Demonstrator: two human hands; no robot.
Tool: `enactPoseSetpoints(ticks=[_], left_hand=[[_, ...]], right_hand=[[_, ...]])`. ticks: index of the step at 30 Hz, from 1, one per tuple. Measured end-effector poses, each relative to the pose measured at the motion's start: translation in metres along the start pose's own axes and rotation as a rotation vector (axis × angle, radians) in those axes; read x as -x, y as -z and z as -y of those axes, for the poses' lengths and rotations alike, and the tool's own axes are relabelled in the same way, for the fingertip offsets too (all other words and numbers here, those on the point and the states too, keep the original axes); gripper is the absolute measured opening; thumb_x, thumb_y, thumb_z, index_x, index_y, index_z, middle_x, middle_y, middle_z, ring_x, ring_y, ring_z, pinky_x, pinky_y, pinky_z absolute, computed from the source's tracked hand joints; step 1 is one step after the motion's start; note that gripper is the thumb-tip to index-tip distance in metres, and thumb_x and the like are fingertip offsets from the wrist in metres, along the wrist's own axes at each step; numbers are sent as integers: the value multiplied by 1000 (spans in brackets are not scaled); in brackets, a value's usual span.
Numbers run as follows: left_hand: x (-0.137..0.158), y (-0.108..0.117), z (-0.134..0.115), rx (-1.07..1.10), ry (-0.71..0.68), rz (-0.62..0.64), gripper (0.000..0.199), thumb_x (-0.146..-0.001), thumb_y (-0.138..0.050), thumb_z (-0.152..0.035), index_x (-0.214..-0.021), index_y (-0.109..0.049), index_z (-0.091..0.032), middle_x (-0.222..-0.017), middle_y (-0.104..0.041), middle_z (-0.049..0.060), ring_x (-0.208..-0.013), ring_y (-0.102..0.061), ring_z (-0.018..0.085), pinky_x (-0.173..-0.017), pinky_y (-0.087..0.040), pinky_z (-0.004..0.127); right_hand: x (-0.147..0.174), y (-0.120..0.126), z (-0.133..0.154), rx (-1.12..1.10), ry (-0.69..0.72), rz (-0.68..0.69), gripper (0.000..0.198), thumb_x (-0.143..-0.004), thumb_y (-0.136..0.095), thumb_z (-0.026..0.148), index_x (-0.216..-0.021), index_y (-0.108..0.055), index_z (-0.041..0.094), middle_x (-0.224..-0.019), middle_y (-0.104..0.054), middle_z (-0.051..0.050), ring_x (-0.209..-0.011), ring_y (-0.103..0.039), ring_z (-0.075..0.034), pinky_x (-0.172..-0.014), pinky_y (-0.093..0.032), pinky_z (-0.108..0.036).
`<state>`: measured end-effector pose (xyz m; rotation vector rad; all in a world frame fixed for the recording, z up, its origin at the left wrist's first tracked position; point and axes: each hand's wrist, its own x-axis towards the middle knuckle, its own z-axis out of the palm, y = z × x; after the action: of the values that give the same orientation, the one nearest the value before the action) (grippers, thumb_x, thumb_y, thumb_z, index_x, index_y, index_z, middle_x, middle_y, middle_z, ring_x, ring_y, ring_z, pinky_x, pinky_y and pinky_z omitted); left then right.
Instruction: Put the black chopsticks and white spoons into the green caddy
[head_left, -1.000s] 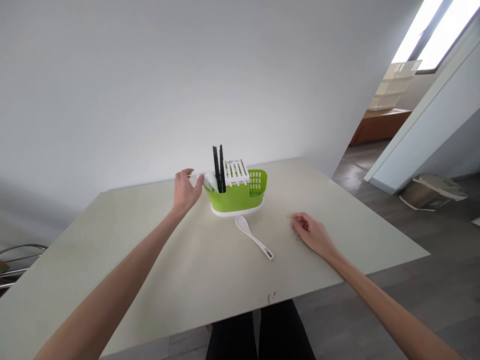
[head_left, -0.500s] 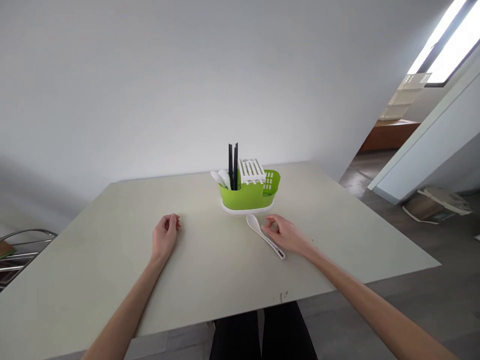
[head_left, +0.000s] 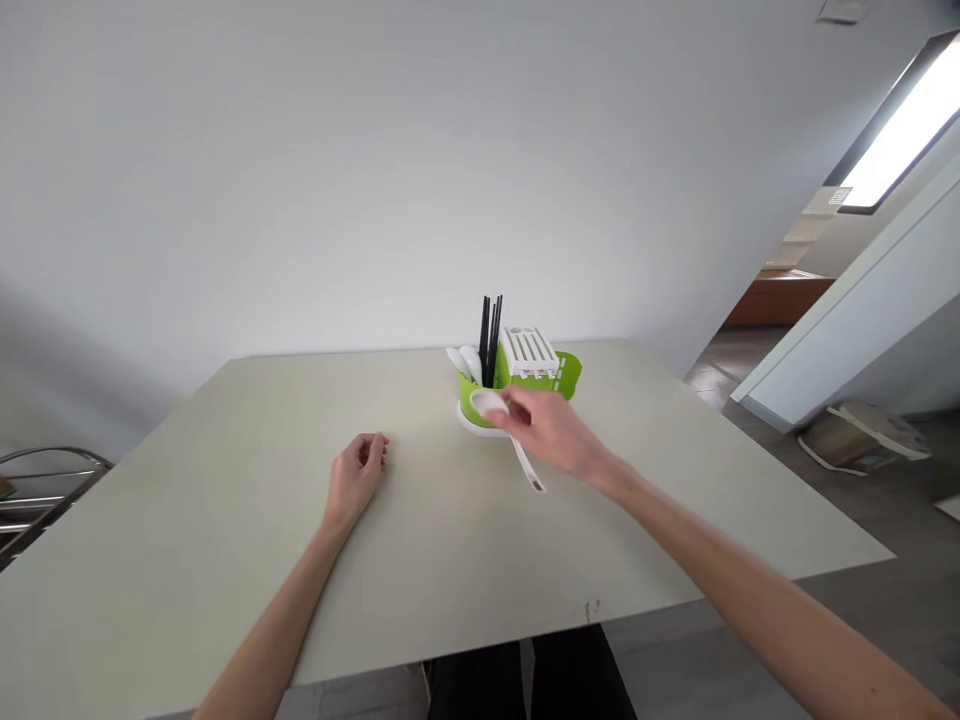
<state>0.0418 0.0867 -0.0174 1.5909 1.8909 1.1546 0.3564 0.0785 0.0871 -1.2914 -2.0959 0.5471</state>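
Note:
My right hand (head_left: 551, 428) pinches a white spoon (head_left: 526, 466) near its bowl, lifted in front of the green utensil holder (head_left: 466, 390). The spoon's handle points down toward me, with a dark mark near its end. Two white spoons (head_left: 470, 362) and several black chopsticks (head_left: 490, 340) stand in the holder's left part. A white slotted rack (head_left: 529, 350) tops its middle; my right hand hides part of the holder's front. My left hand (head_left: 358, 475) rests on the table left of the holder, fingers curled in with nothing visible in them.
The pale table (head_left: 420, 560) reaches back to a grey-white wall (head_left: 375, 180). A metal rack (head_left: 52, 490) stands beyond the left edge. On the floor at right lies a brown and white bundle (head_left: 862, 437), near a white partition (head_left: 862, 310).
My right hand has taken hold of the spoon and raised it off the table toward the holder. My left hand stays on the table. The view has shifted slightly.

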Motion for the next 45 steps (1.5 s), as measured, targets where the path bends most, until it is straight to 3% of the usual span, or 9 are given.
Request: enactPoseSetpoints(ticks=[5, 8, 15, 24, 28, 31, 34, 38, 45], left_hand=[[0, -1, 3, 1, -5, 10, 44, -95, -49, -60, -91, -71, -22, -78, -71, 2, -73, -64, 20, -69, -48, 29], [0, -2, 5, -8, -9, 14, 44, -95, -49, -60, -91, -71, -22, -78, -71, 2, -74, -64, 20, -68, -48, 29], [0, -3, 5, -23, -33, 18, 42, -95, -48, -57, -87, -70, -22, -77, -71, 2, -68, -61, 19, -67, -47, 30], [0, -3, 5, -43, -60, 35, 42, -95, -48, -57, -86, -70, -22, -75, -70, 2, -65, -60, 19, -65, -46, 30], [0, -2, 4, -51, -66, 38, 42, -94, -48, -57, -87, -70, -23, -76, -71, 2, -67, -61, 19, -67, -47, 30], [0, -2, 4, -52, -56, 38, 42, -94, -48, -57, -87, -70, -23, -77, -71, 2, -68, -61, 19, -67, -47, 30], [0, -2, 5, -54, -55, 47, 41, -93, -48, -57, -87, -70, -23, -78, -71, 3, -69, -61, 20, -67, -47, 30], [-1, -2, 8, -71, -57, 54, 40, -94, -49, -56, -88, -70, -23, -77, -70, 2, -69, -61, 19, -67, -46, 30], [2, -1, 6, -79, -66, 56, 40, -95, -49, -57, -86, -68, -23, -72, -67, 1, -67, -58, 19, -64, -45, 29]], right_hand=[[-42, 41, 30, 265, 169, -407, 29, -106, -56, 48, -95, -63, 22, -80, -69, 0, -65, -57, -16, -63, -33, -27], [-63, 44, 28, 460, 211, -510, 25, -109, -53, 43, -104, -66, 22, -86, -73, -2, -71, -59, -19, -65, -32, -29], [-78, 13, 0, 816, 404, -321, 26, -109, -53, 28, -96, -71, 16, -85, -77, -12, -97, -58, -31, -84, -35, -40], [-65, -20, -13, 945, 427, -248, 36, -110, -47, 28, -96, -77, 13, -86, -76, -15, -101, -57, -33, -106, -34, -51], [-60, -17, -16, 860, 401, -241, 37, -109, -50, 39, -103, -77, 14, -102, -75, -16, -110, -57, -35, -111, -36, -55], [-58, -10, -25, 755, 410, -246, 39, -104, -61, 42, -128, -70, 14, -134, -66, -19, -129, -51, -38, -114, -38, -55], [-54, -5, -38, 668, 369, -269, 59, -100, -65, 43, -151, -51, 15, -157, -48, -21, -144, -42, -39, -118, -39, -57], [-46, -5, -54, 651, 306, -267, 76, -97, -68, 40, -161, -36, 14, -162, -43, -23, -152, -37, -40, -123, -35, -59], [-38, 4, -65, 691, 297, -227, 70, -99, -65, 27, -161, -36, 14, -165, -45, -20, -154, -40, -35, -127, -34, -54]])
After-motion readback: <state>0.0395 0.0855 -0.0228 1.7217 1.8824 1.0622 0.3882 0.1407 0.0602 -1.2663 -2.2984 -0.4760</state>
